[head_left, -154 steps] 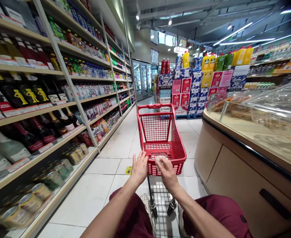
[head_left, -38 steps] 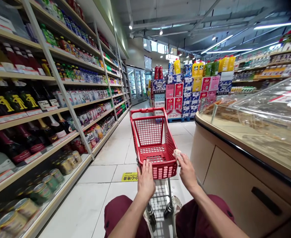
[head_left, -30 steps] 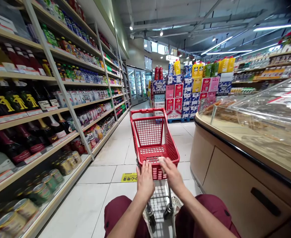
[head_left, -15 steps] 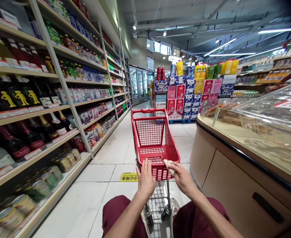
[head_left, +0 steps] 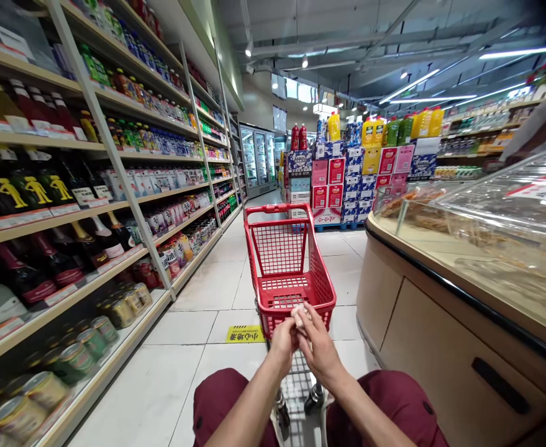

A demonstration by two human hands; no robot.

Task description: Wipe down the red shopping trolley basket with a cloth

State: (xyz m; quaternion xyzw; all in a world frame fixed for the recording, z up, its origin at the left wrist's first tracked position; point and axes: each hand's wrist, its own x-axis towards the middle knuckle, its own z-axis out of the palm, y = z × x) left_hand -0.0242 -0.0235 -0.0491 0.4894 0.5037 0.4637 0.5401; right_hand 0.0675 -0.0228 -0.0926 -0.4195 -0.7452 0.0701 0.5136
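Note:
Just in front of the near rim of a red shopping cart [head_left: 284, 248], my two hands meet. A crumpled white cloth [head_left: 297, 312] pokes out at their fingertips. My right hand [head_left: 320, 347] is closed on it, fingers bent over the cloth. Curled against the other side is my left hand [head_left: 282, 343], its fingers closed about the cloth and partly hidden by the right. The cart's basket of red plastic grid holds nothing, and my hands cover part of its near wall.
Shelves [head_left: 161, 158] of bottles and cans line the left. A curved counter [head_left: 394, 298] with clear covers stands close on the right. Stacked drink boxes [head_left: 335, 186] rise beyond the cart. A yellow floor sticker [head_left: 245, 334] lies left of it. A person's sleeve [head_left: 536, 124] shows at far right.
My left hand has left the cart's near rim and closed in beside the right. My right hand has moved left with the cloth, off the rim's right side. A person has appeared at far right.

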